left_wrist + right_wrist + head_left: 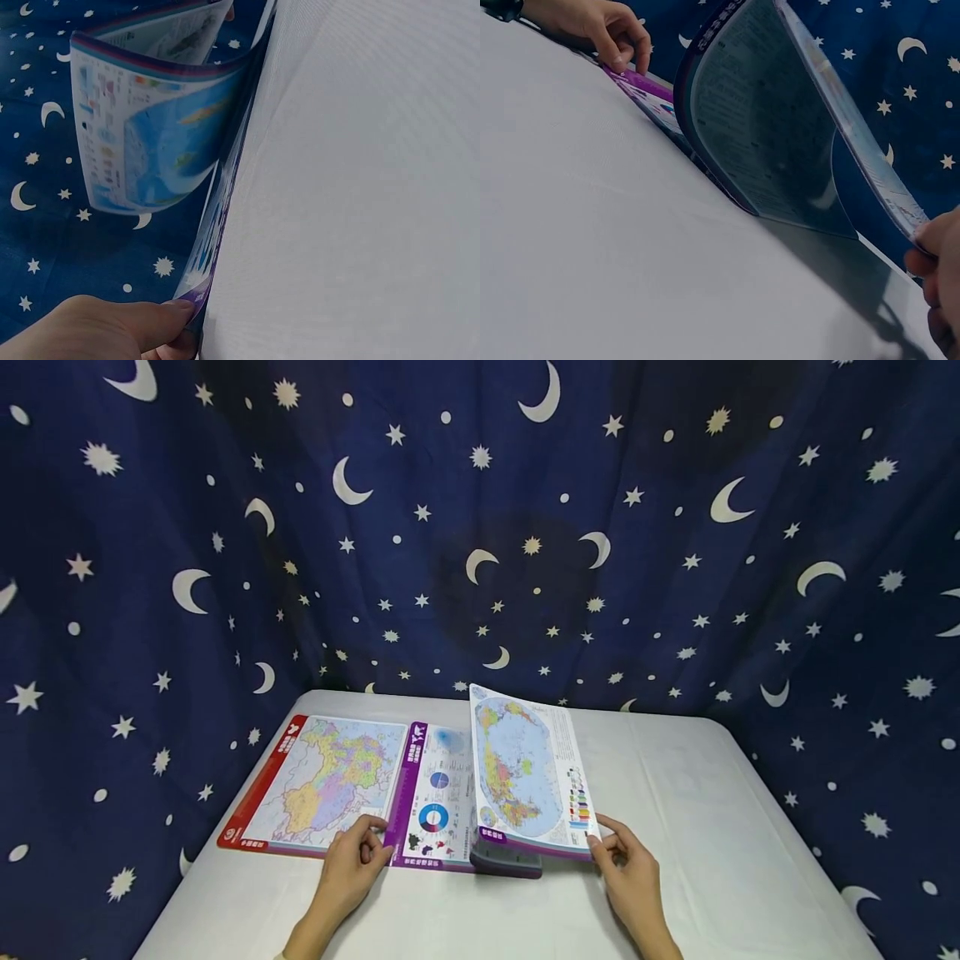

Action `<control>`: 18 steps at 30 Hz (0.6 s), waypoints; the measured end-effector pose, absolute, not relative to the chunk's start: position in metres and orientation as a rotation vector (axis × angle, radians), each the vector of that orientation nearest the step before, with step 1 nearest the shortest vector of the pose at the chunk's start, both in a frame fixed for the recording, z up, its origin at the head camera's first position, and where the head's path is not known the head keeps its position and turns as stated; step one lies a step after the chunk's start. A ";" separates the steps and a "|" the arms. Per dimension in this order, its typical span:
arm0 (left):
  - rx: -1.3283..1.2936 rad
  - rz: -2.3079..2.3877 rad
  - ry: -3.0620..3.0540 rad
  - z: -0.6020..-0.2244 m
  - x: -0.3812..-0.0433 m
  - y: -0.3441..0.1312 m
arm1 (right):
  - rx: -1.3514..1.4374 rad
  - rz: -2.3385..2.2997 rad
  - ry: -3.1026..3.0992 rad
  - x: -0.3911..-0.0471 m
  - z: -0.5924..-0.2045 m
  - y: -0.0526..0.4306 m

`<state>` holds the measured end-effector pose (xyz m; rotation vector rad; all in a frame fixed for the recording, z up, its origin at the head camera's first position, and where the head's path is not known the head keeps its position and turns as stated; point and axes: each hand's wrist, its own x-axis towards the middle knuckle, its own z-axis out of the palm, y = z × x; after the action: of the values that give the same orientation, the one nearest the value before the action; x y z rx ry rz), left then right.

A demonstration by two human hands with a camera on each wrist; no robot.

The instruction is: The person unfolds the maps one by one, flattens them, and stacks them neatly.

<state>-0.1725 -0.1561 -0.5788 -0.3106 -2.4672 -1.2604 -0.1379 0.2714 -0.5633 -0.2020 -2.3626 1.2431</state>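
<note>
A folding world map (521,768) with a purple edge is partly spread on the table, its right panel raised and tilted above the surface. My right hand (632,872) pinches this panel's near right corner between thumb and fingers. The purple-bordered panel (461,806), printed with charts, lies flat to the left. Its near left corner is pinched by my left hand (351,860); the left wrist view shows the thumb (161,319) on top of that corner. In the right wrist view, a curved fold (769,112) stands between the hands, its underside in shadow.
A red-bordered map (330,781) lies flat on the left, against the purple edge. A white cloth covers the table (675,793). Dark blue curtains (420,568) with moons and stars hang behind and on both sides.
</note>
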 end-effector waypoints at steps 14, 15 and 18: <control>-0.296 -1.253 -2.493 -0.581 -0.174 -0.157 | -0.245 1.153 -2.361 -0.134 -0.564 0.297; -0.297 -1.255 -2.492 -0.581 -0.174 -0.157 | -0.253 1.149 -2.359 -0.134 -0.564 0.299; -0.294 -1.262 -2.487 -0.581 -0.174 -0.157 | -0.278 1.134 -2.356 -0.134 -0.565 0.306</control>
<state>-0.1737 -0.1572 -0.5812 -0.2936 -2.4874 -1.2621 -0.1337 0.3065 -0.5651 -0.2778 -2.3564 1.1344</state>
